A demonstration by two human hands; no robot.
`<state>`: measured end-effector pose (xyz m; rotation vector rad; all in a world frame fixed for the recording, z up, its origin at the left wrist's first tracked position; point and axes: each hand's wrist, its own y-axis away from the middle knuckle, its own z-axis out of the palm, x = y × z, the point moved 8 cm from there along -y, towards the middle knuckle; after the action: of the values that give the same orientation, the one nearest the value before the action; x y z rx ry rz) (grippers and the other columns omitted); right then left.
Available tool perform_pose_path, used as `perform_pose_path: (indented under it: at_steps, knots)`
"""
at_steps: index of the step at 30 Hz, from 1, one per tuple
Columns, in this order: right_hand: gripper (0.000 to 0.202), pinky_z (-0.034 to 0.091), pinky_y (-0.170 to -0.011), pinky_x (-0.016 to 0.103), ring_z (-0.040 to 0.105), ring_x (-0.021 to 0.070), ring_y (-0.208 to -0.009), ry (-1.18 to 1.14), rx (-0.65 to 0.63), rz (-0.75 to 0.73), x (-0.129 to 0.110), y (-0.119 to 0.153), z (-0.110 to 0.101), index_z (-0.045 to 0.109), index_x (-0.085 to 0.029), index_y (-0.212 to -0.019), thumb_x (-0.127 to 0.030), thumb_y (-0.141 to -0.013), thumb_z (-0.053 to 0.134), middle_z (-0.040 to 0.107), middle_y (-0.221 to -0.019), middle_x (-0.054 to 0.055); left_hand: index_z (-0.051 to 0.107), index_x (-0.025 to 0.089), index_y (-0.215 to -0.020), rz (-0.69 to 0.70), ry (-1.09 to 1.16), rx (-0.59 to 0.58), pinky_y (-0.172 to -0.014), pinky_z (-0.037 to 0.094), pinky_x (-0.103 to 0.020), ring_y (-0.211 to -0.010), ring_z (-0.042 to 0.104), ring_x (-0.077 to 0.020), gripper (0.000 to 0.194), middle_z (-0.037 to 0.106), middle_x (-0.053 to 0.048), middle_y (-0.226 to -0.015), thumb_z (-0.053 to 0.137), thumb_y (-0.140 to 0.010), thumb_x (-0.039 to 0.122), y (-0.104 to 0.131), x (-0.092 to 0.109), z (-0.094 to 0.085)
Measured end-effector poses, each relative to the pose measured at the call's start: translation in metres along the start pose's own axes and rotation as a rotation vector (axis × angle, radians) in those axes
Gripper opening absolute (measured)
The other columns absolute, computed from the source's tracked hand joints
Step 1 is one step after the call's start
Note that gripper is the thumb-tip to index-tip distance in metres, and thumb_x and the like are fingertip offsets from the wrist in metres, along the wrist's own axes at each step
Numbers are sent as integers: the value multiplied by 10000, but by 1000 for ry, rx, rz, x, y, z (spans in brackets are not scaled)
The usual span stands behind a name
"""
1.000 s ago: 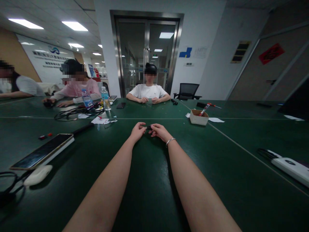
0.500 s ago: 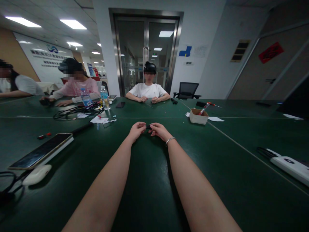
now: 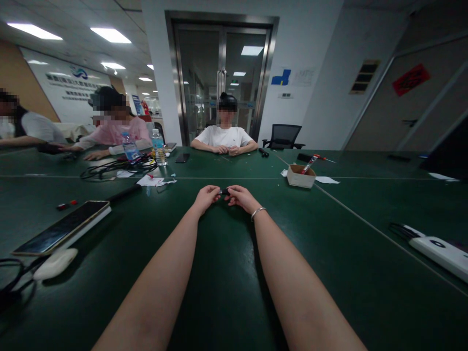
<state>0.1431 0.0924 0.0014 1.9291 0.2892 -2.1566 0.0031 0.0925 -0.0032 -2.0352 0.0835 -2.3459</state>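
Note:
Both arms reach forward over the dark green table (image 3: 223,273). Between the fingertips is a small black object with a pale, metal-looking end (image 3: 224,192); it is too small to name its kind. My left hand (image 3: 206,200) pinches the pale end. My right hand (image 3: 242,198), with a silver bangle at the wrist, has thumb and fingers closed on the black end. The fingertips partly hide the object.
A small cardboard box (image 3: 300,178) with tools stands to the right ahead. On the left lie a phone (image 3: 66,228), a white mouse-like item (image 3: 55,264) and tangled black cables (image 3: 109,170) near water bottles (image 3: 159,148). A power strip (image 3: 440,248) lies far right. Co-workers sit opposite.
My hands stay in nearly the same place. A pale end of the object now shows between my fingertips, and my left hand sits slightly farther left.

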Motion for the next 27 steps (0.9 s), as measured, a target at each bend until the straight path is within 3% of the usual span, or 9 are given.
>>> perform_pose_path:
  at_steps: [3,7,10,14,18,27]
  knots:
    - [60,539,-478,182,537,55,-404,-5,-9,-3,-1,0,1,539,-132,-940,-141,-881,535,657,-607,21,613,152,-929,32,10,-24,-707,480,-261,-726,596,-111,333,617,-56,-867,738,-622,175,0,3,2]
    - [61,539,-478,182,541,57,-404,-9,-7,8,0,1,1,538,-131,-942,-133,-882,529,654,-598,19,603,134,-915,-11,9,-5,-665,478,-264,-667,585,-109,259,611,-57,-806,692,-692,233,0,-1,0]
    - [56,537,-477,178,533,55,-397,-11,-2,6,-1,1,1,533,-130,-939,-127,-892,501,654,-594,16,608,155,-967,51,-28,-38,-685,470,-253,-705,588,-108,319,612,-45,-840,698,-661,159,-1,3,3]
    - [54,539,-477,183,527,55,-389,-16,-1,12,-1,1,1,533,-134,-934,-125,-887,508,653,-593,15,606,153,-973,27,-38,-23,-654,467,-252,-705,596,-115,271,610,-58,-859,656,-721,242,-3,-1,1]
    - [57,540,-480,189,532,58,-396,-20,-6,13,-1,1,1,539,-134,-934,-125,-880,522,654,-599,21,607,167,-995,92,-76,-26,-667,461,-244,-715,592,-109,331,616,-48,-860,691,-677,202,-4,2,1]
    - [66,543,-479,188,518,49,-389,-13,0,7,-1,1,0,534,-139,-941,-120,-880,522,654,-599,14,621,154,-937,95,-74,2,-655,458,-248,-704,598,-121,281,629,-54,-826,695,-678,235,-4,2,0]
